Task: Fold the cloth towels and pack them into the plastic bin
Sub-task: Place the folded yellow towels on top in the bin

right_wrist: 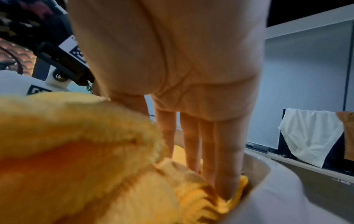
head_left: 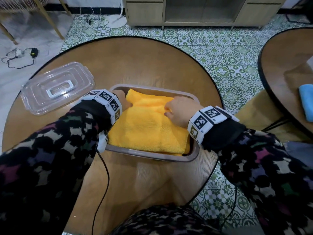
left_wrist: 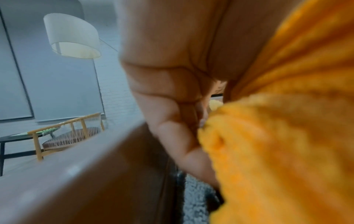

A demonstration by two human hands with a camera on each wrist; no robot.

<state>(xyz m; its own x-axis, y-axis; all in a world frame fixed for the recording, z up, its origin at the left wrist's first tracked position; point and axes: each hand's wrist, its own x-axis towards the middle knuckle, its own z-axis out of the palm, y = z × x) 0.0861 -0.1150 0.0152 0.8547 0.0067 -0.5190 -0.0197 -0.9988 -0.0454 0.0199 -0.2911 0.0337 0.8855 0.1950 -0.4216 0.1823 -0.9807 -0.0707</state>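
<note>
So we've got the towel (head_left: 149,126) folded and sitting inside the bin (head_left: 152,156), which is about dead centre of the table (head_left: 135,65). It fills the bin nearly wall to wall, with a bunched ridge up at the 12 o'clock end. The lid (head_left: 57,87) is off, lying at roughly 10 o'clock from the bin.

Grip-wise: our right hand (head_left: 177,112) isn't holding anything. From the right wrist view its fingers (right_wrist: 226,151) are straight and pointing down, pushing the towel edge into the gap along the bin wall on the 3 o'clock side. Our left hand (head_left: 122,102) is at the 10 o'clock corner, fingers (left_wrist: 172,136) jammed between the wall and the towel. They look fairly straight, more of a tuck than a pinch, but the view is blurry, so we can't tell for sure.

Our take on doing this step well:

- Work the edges down with flat fingertips, not a grab. Pinching this fluffy stuff probably just pulls the fold open.
- Press both sides at once so the towel doesn't scoot over and ride up the opposite wall.
- Flatten that 12 o'clock ridge last, sweeping from the middle outward.
- Keep everything under the rim or the lid likely won't seat.

There's a blue cloth (head_left: 306,102) on the other table at 3 o'clock, possibly next in line.
</note>
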